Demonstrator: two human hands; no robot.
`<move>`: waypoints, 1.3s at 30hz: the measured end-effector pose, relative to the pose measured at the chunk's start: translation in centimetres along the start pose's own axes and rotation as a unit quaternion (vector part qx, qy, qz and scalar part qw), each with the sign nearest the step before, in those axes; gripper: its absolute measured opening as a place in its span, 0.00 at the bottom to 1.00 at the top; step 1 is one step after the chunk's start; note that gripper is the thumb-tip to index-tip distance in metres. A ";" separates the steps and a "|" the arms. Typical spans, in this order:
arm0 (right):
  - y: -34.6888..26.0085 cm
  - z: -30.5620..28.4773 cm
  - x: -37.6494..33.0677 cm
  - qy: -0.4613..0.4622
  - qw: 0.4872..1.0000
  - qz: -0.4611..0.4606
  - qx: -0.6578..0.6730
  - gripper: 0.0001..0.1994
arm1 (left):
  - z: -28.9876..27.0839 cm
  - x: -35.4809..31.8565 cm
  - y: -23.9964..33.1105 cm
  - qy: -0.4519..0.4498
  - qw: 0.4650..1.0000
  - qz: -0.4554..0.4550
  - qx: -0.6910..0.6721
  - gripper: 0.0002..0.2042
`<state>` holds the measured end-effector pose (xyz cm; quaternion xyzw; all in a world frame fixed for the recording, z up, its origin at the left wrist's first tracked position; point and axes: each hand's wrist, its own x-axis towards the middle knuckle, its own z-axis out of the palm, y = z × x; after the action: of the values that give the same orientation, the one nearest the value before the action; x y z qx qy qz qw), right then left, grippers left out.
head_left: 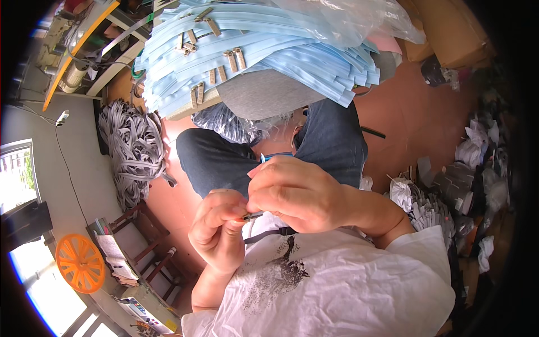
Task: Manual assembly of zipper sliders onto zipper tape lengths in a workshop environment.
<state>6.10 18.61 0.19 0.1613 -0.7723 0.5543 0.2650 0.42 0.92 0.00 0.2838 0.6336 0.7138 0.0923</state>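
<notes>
Held close to my chest, my left hand (219, 229) and my right hand (300, 194) meet with fingers pinched together. Between their fingertips is a small dark metallic piece with an orange part (247, 217); its kind is too small to make out. A light blue pointed tip (263, 158) shows just above my right fingers, and I cannot tell what it belongs to. In front of my knees, many light blue zipper strips (269, 53) lie in layers on a bench, with several tan zipper pulls (240, 58) on them.
Clear plastic sheeting (359, 19) covers the strips' far side. A grey cloth (269, 94) hangs over the bench's near edge. Grey strips (132, 151) are heaped on the left floor. An orange wheel (80, 263) stands lower left. Bags and scraps (471, 151) pile up at right.
</notes>
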 end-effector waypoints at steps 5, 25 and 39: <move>0.0 0.0 0.1 0.007 1.000 -0.015 0.011 0.12 | 0.1 0.1 0.0 -0.006 0.999 0.014 -0.032 0.07; 0.4 -0.6 0.4 0.009 0.999 -0.038 0.003 0.11 | -0.2 0.3 0.1 -0.033 0.997 0.016 -0.064 0.06; 0.4 -0.1 -0.4 0.049 0.996 -0.004 0.072 0.11 | -1.2 0.5 0.5 -0.044 0.996 0.049 0.064 0.09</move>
<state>6.20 18.79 -0.35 0.1550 -0.7159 0.6147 0.2926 -0.52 0.05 0.59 0.3504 0.6589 0.6623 0.0667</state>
